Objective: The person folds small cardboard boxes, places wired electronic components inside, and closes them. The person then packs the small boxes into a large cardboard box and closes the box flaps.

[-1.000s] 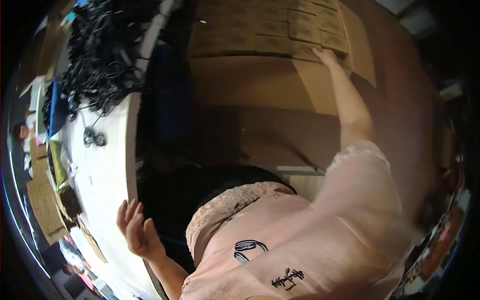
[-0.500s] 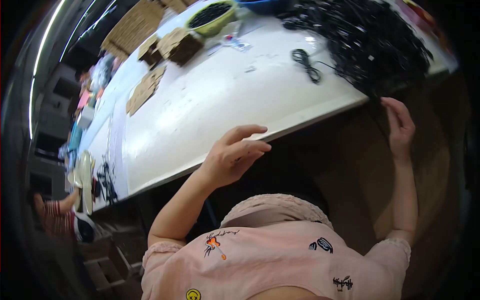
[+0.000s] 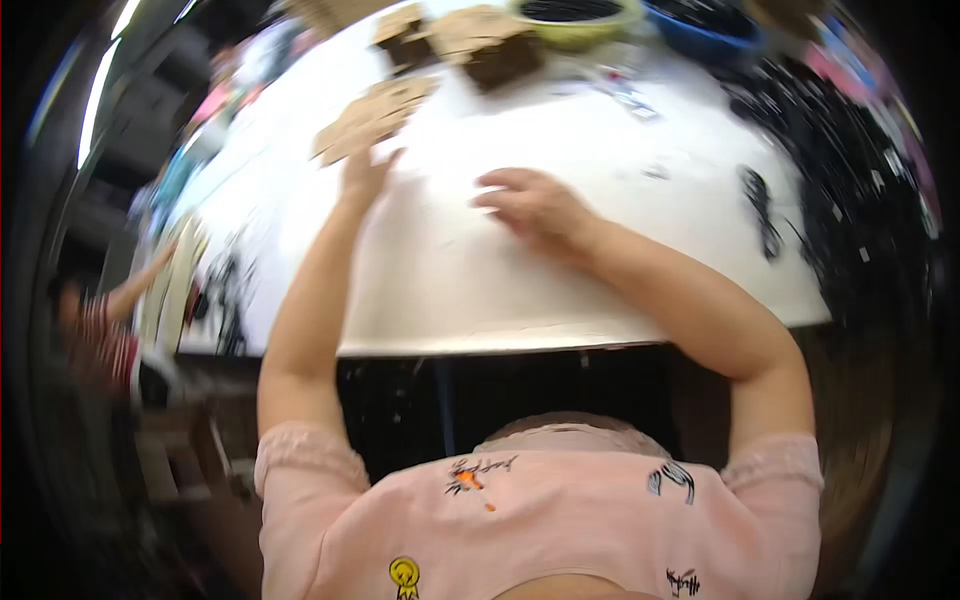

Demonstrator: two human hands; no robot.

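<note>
While the white table (image 3: pixel 450 290) spreads widest in the view, the pile of black cables (image 3: pixel 850 180) covers much of its right side. Off to the left, a co-worker in a striped top (image 3: pixel 108 335) reaches an arm toward the table's far left part. Along the far edge sit a blue bowl (image 3: pixel 705 38) and a yellow-green bowl (image 3: pixel 580 28), both with black contents. Left of them stands a brown cardboard stack (image 3: pixel 490 50), with a smaller stack (image 3: pixel 402 38) beside it. Nearer the person lie flat cardboard pieces (image 3: pixel 372 118), fanned out on the tabletop. The left hand (image 3: pixel 368 178) is at their near edge, thumb spread from the fingers, grasping nothing visible; blur hides whether the fingertips touch the cardboard. The right hand (image 3: pixel 540 212) is unclenched over the table's middle, fingers loosely bent, with nothing seen in its grip. Smaller still, a coiled black cable (image 3: pixel 760 212) lies just beside the pile.
</note>
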